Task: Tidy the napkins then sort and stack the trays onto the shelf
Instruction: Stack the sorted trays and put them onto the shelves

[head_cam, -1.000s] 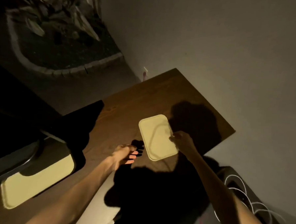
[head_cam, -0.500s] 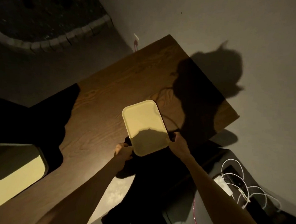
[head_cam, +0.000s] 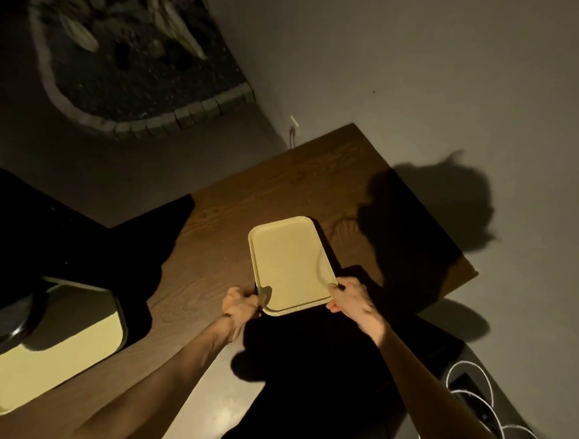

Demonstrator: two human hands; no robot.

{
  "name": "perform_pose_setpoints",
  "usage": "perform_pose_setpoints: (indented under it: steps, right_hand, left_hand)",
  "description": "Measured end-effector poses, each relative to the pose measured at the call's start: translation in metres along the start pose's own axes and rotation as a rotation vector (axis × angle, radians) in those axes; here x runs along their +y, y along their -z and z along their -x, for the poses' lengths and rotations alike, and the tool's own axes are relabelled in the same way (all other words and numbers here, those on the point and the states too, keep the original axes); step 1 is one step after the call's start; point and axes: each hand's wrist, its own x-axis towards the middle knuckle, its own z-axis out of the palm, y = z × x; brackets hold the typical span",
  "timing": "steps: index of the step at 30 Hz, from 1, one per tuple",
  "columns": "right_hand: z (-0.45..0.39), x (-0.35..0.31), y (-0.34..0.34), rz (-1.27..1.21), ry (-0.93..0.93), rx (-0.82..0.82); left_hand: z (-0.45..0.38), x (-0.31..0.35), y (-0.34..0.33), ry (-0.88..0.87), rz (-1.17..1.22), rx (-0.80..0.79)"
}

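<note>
Since half a second ago I see the small yellow tray (head_cam: 289, 266) has slid nearer the surface's (head_cam: 235, 196) front edge, and both hands have closed in on its near corners. From the head camera, my left hand (head_cam: 240, 304) is grasping the near-left corner, fingers curled around the rim; my right hand (head_cam: 351, 299) pinches the near-right corner. The tray sits on the wooden surface. A larger yellow tray (head_cam: 52, 358) lies at the far left, partly shadowed. White cables (head_cam: 479, 407) coil at lower right. No writing is legible anywhere.
</note>
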Motion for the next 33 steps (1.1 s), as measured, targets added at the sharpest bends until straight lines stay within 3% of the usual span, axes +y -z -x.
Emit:
perform_pose_setpoints:
  steps: [5,9,16,23,27,33]
  right_hand:
    - [0.039,-0.062,0.014,0.008,0.242,-0.055]
    - [0.074,-0.117,0.014,0.049,0.363,-0.131]
    - [0.170,-0.204,0.017,0.055,0.642,-0.057]
    - [0.260,-0.272,0.001,0.003,0.890,0.087]
    - [0.310,-0.306,-0.027,-0.057,1.056,0.082]
    - [0.368,-0.344,-0.099,0.011,1.219,-0.050]
  left_hand:
    - [0.019,0.034,0.052,-0.154,0.022,0.045]
    - [0.050,0.065,0.104,-0.387,-0.041,0.143]
    - [0.138,0.123,0.189,-0.721,-0.139,0.345]
    - [0.242,0.157,0.267,-1.034,-0.061,0.505]
    - [0.282,0.153,0.317,-1.124,-0.042,0.646]
    - [0.322,0.117,0.390,-1.093,0.064,0.802]
